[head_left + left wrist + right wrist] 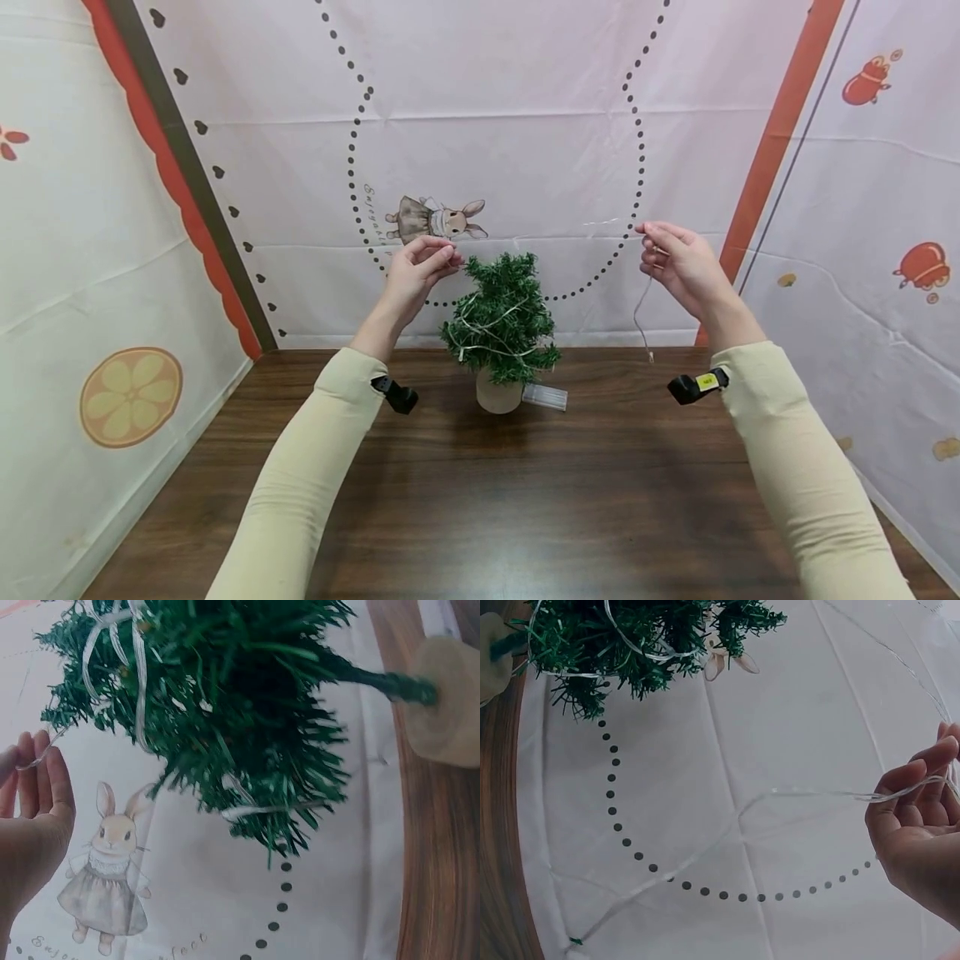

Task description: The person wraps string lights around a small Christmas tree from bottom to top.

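Observation:
A small artificial Christmas tree (504, 312) stands on a round pale base (498, 393), with clear string lights (487, 327) wound around its branches. My left hand (422, 271) is beside the treetop at the left and pinches the thin wire between thumb and fingers; the left wrist view shows this wire (46, 751) running to the branches. Off to the right and apart from the tree, my right hand (684, 265) holds the string lights with curled fingers. Their loose end (637, 315) hangs below that hand. In the right wrist view, another strand (900, 660) runs up from the fingers.
A clear plastic battery box (546, 397) lies on the brown wooden table (480, 517), just right of the tree base. Behind the tree hangs a pale printed cloth (495, 167) with a rabbit figure. More printed cloth (862, 250) stands at both sides.

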Tool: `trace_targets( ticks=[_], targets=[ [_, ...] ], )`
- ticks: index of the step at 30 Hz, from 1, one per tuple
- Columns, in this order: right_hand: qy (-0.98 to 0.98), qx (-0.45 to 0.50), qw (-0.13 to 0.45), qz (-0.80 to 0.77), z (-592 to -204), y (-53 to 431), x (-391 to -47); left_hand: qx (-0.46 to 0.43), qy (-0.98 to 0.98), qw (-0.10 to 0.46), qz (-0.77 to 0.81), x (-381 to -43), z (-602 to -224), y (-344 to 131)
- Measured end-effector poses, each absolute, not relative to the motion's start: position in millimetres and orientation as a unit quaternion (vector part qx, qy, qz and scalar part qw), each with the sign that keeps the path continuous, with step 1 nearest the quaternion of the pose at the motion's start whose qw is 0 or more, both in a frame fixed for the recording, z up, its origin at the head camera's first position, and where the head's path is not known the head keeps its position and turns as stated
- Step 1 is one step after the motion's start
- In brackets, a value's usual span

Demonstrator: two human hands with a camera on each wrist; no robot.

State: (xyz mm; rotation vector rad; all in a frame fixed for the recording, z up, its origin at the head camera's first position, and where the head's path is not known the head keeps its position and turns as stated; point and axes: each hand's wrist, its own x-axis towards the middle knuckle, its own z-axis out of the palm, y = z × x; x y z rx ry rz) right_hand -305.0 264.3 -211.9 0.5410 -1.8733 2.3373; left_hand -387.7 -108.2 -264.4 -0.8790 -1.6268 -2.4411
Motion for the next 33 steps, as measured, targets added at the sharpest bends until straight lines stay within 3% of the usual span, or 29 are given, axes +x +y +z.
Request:
trace_targets(
  ticks=[11,20,33],
  targets=[
    [-0.599,0.237,-0.016,0.764,-226,283,-303,-0.384,-0.532,0.019,-0.754,-383,-277,-125],
    [-0.632,0.277,-0.055,0.721,-241,296,-299,-0.381,-0.685,0.044,-0.620,-371,-286,-136],
    [-0.628,0.311,-0.059,0.711,-261,323,-290,-0.419,-0.754,0.068,-0.501,-333,-273,-115]
  ],
)
